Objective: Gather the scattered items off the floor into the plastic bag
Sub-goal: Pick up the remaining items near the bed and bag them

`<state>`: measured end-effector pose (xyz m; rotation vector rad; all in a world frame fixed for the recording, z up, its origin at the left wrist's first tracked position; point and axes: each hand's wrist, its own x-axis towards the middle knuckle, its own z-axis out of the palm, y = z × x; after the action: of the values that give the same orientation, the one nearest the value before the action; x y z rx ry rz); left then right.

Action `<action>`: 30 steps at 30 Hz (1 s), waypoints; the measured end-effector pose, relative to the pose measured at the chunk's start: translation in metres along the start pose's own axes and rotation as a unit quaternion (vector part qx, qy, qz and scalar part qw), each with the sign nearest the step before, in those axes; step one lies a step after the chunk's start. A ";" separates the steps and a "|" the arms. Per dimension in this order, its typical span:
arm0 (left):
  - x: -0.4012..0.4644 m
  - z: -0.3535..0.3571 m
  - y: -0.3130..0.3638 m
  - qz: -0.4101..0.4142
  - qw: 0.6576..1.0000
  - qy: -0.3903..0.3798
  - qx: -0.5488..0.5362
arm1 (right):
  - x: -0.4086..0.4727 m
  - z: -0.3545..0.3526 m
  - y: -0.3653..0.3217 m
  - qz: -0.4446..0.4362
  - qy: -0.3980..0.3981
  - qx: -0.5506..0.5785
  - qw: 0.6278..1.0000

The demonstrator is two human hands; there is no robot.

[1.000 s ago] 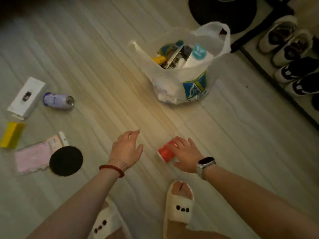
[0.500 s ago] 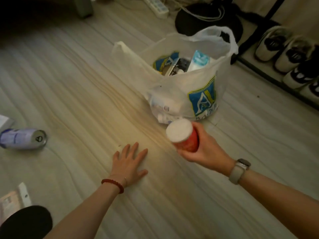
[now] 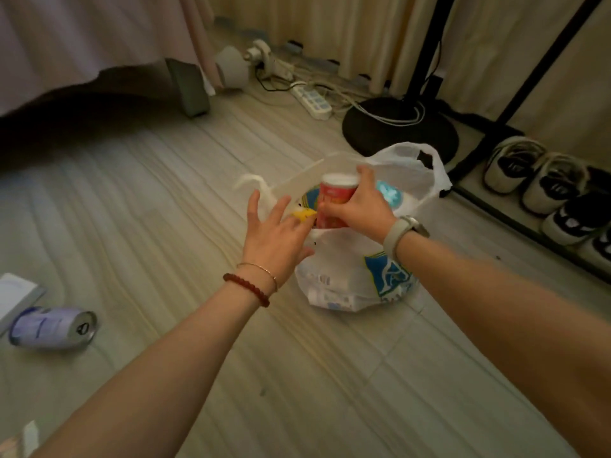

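A white plastic bag (image 3: 347,282) with a blue logo stands open on the floor, with several items inside. My right hand (image 3: 362,206) grips a red can with a white lid (image 3: 335,196), upright over the bag's mouth. My left hand (image 3: 274,233) is spread with straight fingers at the bag's left rim, beside a yellow item (image 3: 304,213) inside. A pale purple drink can (image 3: 53,328) lies on its side at the left. A white box (image 3: 16,297) lies behind it, cut off by the frame edge.
Shoes (image 3: 542,183) line a black rack at the right. A round black stand base (image 3: 400,130), a power strip (image 3: 312,100) and cables lie behind the bag. Dark bedding (image 3: 66,104) and curtains fill the back left. A packet corner (image 3: 16,441) shows bottom left.
My right hand picked the red can off the floor and carried it up over the bag's mouth. My left hand rose from the floor to the bag's rim. The view tilted up.
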<state>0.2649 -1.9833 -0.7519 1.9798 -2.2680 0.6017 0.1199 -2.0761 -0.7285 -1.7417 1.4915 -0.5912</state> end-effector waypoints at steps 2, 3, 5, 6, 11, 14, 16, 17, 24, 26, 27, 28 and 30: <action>-0.013 0.010 -0.008 0.020 0.999 0.008 -0.036 | -0.008 0.014 0.009 -0.007 -0.041 -0.112 0.993; -0.022 0.014 -0.011 0.035 0.997 0.021 -0.058 | -0.009 0.020 0.011 -0.018 -0.050 -0.168 0.984; -0.038 0.017 -0.013 0.059 0.993 0.029 -0.096 | -0.005 0.027 0.012 -0.023 -0.049 -0.242 0.969; -0.044 0.016 -0.011 0.068 0.991 0.036 -0.105 | -0.002 0.027 0.012 -0.017 -0.047 -0.263 0.964; -0.055 0.015 -0.001 0.089 0.981 0.106 -0.135 | 0.010 0.024 0.012 -0.050 0.022 -0.397 0.916; -0.058 0.009 0.000 0.083 0.977 0.126 -0.151 | 0.005 0.021 0.018 -0.085 0.047 -0.370 0.924; -0.054 0.004 -0.001 0.071 0.977 0.130 -0.156 | -0.005 0.021 0.031 -0.131 -0.004 -0.349 0.928; -0.052 0.003 -0.002 0.067 0.976 0.129 -0.160 | -0.011 0.022 0.037 -0.156 -0.037 -0.362 0.918; -0.053 -0.002 -0.004 0.051 0.983 0.071 -0.163 | -0.014 0.021 0.028 -0.114 -0.163 -0.421 0.885; -0.054 -0.003 -0.009 0.056 0.982 0.072 -0.163 | -0.025 0.025 0.024 -0.119 -0.159 -0.400 0.895; -0.054 -0.003 -0.012 0.058 0.983 0.070 -0.161 | -0.031 0.027 0.023 -0.126 -0.154 -0.387 0.900; -0.055 -0.004 -0.016 0.058 0.984 0.062 -0.156 | -0.038 0.028 0.022 -0.132 -0.148 -0.377 0.905; -0.060 -0.005 -0.019 0.051 0.987 0.045 -0.147 | -0.049 0.029 0.020 -0.152 -0.127 -0.366 0.909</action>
<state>0.2928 -1.9272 -0.7614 1.6755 -2.2618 0.3312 0.1189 -2.0226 -0.7561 -2.5393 1.3451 0.0959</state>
